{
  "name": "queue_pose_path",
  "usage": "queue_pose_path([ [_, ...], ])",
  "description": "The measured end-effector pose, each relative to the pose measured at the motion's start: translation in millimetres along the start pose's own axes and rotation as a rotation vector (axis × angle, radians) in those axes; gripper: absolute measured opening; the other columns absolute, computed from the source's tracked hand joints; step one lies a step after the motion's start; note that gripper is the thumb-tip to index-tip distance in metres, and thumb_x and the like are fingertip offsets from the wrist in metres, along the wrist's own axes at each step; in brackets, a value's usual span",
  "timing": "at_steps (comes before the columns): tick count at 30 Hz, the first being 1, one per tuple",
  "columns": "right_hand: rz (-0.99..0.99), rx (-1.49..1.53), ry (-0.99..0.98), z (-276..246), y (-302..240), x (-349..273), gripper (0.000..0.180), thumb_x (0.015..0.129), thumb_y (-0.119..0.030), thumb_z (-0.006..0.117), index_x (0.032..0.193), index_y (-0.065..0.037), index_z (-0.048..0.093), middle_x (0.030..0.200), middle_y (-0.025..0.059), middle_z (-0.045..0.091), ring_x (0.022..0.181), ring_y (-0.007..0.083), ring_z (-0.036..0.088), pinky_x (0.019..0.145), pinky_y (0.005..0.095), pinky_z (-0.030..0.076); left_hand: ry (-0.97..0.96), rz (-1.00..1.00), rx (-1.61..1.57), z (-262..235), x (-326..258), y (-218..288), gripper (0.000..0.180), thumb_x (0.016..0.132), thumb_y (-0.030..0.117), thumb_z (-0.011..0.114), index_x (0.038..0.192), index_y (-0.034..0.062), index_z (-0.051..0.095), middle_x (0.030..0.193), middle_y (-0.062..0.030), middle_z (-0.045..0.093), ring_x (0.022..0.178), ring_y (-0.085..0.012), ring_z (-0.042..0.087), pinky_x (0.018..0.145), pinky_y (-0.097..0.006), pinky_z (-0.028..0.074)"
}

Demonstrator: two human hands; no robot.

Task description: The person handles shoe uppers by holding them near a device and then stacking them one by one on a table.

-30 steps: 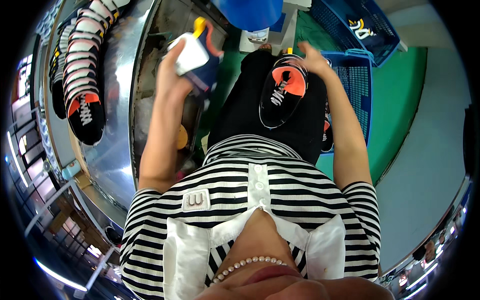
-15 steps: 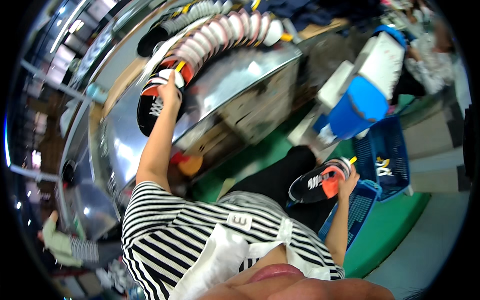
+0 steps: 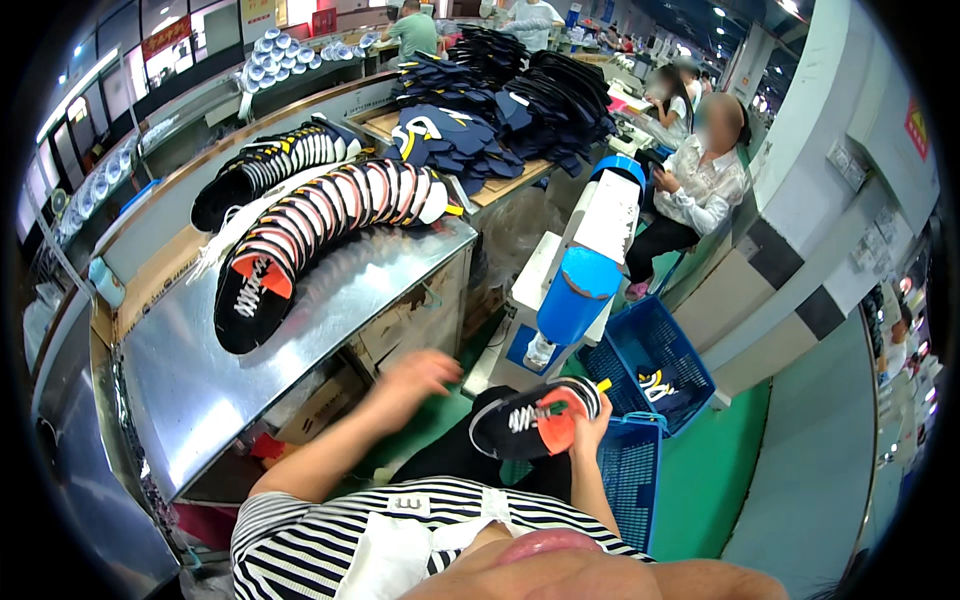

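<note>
Probably light, soft shoe [image 3: 528, 425], bends easily; best held at heel [image 3: 583, 393]. Right hand [image 3: 591, 425] clamped on heel; left hand [image 3: 420, 378] empty, fingers uncurled, blurred.

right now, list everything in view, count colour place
held shoe: one, black and orange, front centre
shoe row: one, black, white and orange, on metal table
second shoe row: one, black, white, yellow, behind it
cut pieces: many, navy, piled past the rows
machine: one, white and blue, ahead
baskets: two, blue, right
co-workers: several, nearest in white, past machine
left hand: one, bare, empty, near table
right hand: one, bare, at shoe's heel
</note>
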State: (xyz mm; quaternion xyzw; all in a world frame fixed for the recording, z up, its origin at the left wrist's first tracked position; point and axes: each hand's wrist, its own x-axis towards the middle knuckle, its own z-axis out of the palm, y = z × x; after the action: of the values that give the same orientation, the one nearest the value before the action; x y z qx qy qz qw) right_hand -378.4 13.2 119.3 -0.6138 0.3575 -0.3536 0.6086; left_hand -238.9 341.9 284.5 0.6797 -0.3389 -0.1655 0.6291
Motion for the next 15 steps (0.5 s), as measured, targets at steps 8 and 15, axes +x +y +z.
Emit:
queue_pose_path([
  [8, -0.088, 0.023, -0.407, 34, -110, -60, 0.087, 0.073, -0.012, 0.072, 0.140, -0.005, 0.017, 0.130, 0.0192, 0.039, 0.119, 0.0293, 0.043, 0.098, 0.0393, 0.037, 0.015, -0.566, -0.988, 165, 62, -74, 0.041, 0.091, 0.039, 0.052, 0.113, 0.0034, 0.054, 0.098, -0.0058, 0.062, 0.086, -0.0140, 0.060, 0.073, -0.028, 0.049],
  [15, -0.037, 0.045, -0.259, -3, -90, -25, 0.025, 0.089, -0.018, 0.060, 0.107, -0.003, 0.051, 0.092, 0.0042, 0.054, 0.085, 0.0112, 0.048, 0.076, 0.0240, 0.041, -0.243, -0.474, -0.673, 169, 32, -49, 0.041, 0.091, 0.031, 0.056, 0.119, 0.0016, 0.052, 0.103, -0.0070, 0.062, 0.087, -0.0120, 0.060, 0.073, -0.025, 0.049],
])
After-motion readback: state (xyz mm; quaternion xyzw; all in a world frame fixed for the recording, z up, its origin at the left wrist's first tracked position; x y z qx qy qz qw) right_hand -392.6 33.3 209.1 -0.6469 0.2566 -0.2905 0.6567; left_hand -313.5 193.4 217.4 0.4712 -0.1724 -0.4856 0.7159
